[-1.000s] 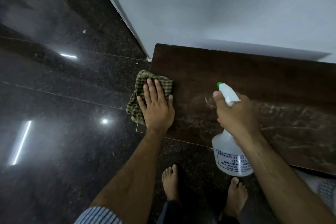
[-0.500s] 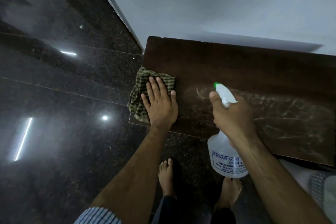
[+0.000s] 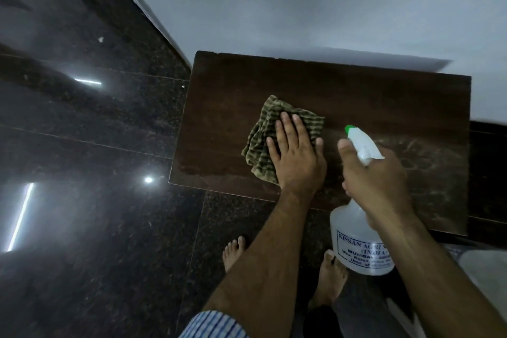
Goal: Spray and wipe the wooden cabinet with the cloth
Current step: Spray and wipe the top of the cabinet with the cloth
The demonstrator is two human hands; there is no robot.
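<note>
Two hands work over the wooden cabinet top, one wiping, one holding the spray bottle.

Nearest, the right hand (image 3: 375, 181) is wrapped tight around the neck of the white spray bottle (image 3: 362, 244), green tip pointing away toward the wall. Just left of it, the left hand (image 3: 295, 156) lies flat with fingers together, pressing the striped cloth (image 3: 263, 140) on the cabinet (image 3: 343, 90). Pale, dusty streaks lie to the right, under and past the bottle, so the cloth likely needs to slide right, along the long side. Room is open there; the near edge is close to the wrist, and the wall (image 3: 301, 3) blocks the far side.
</note>
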